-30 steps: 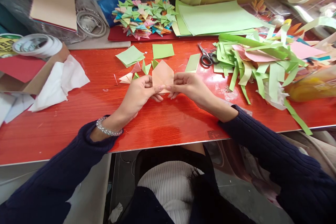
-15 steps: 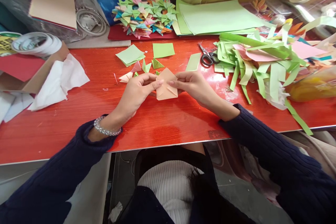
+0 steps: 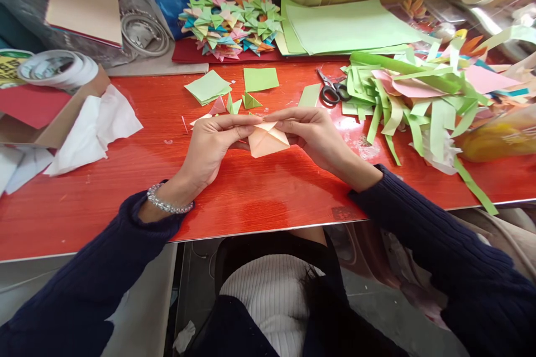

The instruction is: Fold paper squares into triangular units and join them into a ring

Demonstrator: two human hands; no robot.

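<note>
Between both hands is a small peach sheet of origami paper, creased, with its far corner bent over toward me. My left hand pinches its left side, the forefinger stretched along the far edge. On the opposite side my right hand grips the paper, its fingertips meeting the left ones at the top fold. Just beyond the hands lie folded green paper triangles and a pink one. The paper is held above the red table.
Pale green squares and a brighter green square lie farther back. Black-handled scissors rest right of them, beside a heap of green paper strips. Colourful folded-paper rings stand at the back. White tape rolls sit left.
The peach paper's far corner, upright before, is now folded down toward me. Both forefingers have come together along its top edge.
</note>
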